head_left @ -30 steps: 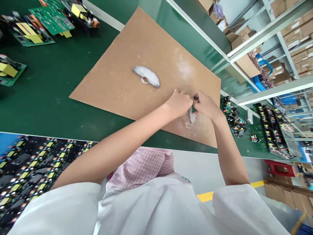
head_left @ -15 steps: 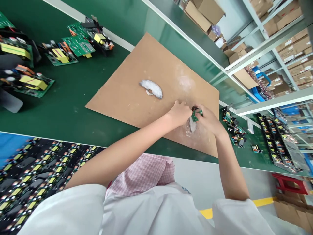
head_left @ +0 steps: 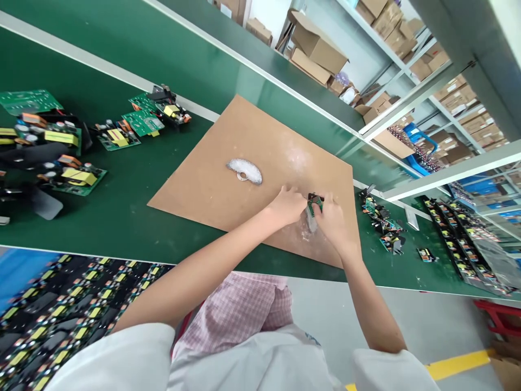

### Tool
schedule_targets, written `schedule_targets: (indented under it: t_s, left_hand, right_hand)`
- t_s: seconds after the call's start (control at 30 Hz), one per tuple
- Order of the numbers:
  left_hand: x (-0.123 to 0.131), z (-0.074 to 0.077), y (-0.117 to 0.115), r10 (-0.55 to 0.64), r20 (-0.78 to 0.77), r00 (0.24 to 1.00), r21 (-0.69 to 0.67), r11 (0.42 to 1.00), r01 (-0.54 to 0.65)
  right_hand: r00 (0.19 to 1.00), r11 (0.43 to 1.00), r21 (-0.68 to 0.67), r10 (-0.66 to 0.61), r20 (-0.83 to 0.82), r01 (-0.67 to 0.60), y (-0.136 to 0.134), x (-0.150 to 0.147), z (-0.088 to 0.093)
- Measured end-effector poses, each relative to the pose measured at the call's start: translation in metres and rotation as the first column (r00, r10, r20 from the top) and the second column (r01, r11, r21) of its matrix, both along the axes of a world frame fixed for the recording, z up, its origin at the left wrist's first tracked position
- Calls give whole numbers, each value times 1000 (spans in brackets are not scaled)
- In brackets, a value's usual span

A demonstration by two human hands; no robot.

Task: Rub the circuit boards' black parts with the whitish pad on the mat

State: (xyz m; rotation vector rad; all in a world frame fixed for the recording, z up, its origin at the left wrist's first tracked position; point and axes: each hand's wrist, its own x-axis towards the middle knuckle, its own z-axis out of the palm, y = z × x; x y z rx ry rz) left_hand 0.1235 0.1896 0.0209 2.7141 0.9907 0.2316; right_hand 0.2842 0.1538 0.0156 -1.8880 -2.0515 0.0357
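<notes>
Two bare hands sit close together towards the right of a flat brown cardboard sheet (head_left: 260, 141), which lies on a green workbench belt (head_left: 109, 217). Between them is a small green circuit board (head_left: 314, 205) with a black component (head_left: 316, 196) along its far edge. The right hand (head_left: 330, 220) has its fingers closed around the board's right side. The left hand (head_left: 287, 206) reaches in from the near left, its fingertips at the board's left edge, though whether they touch it is hidden. The board is tilted, and its long axis seems to run from near left to far right, though fingers cover much of it. It lies nearer the right hand. Just below it is a pale silvery strip (head_left: 310, 222). Well off to the left on the sheet rests a white-crusted half-moon piece (head_left: 244, 170) with a metal washer (head_left: 243, 176). Green circuit boards with yellow transformers (head_left: 77, 179) lie on the belt to the left, and more boards (head_left: 459, 244) are lined up to the right. Compared with half a second earlier, the hands have drawn closer and the board shows less between them.
</notes>
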Motion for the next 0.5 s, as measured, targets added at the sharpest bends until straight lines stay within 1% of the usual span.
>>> schedule_targets:
  t_s: [0.13, 0.33, 0.43, 0.5]
  left_hand:
    - [-1, 0, 1, 4, -4, 1000, -4, 1000, -4]
    - [-1, -3, 1, -2, 21, 1000, -27, 1000, 3]
    - [-1, -5, 3, 25, 113, 993, -115, 993, -12]
    - [-3, -3, 6, 89, 189, 978, -168, 984, -57]
  right_hand:
    - [999, 1000, 1, -8, -48, 8, 3, 1, -5]
    - [994, 1000, -26, -11, -113, 8, 7, 3, -6]
    - [991, 999, -41, -11, -132, 5, 9, 2, -7]
    - [988, 998, -58, 1, -155, -10, 10, 1, -5]
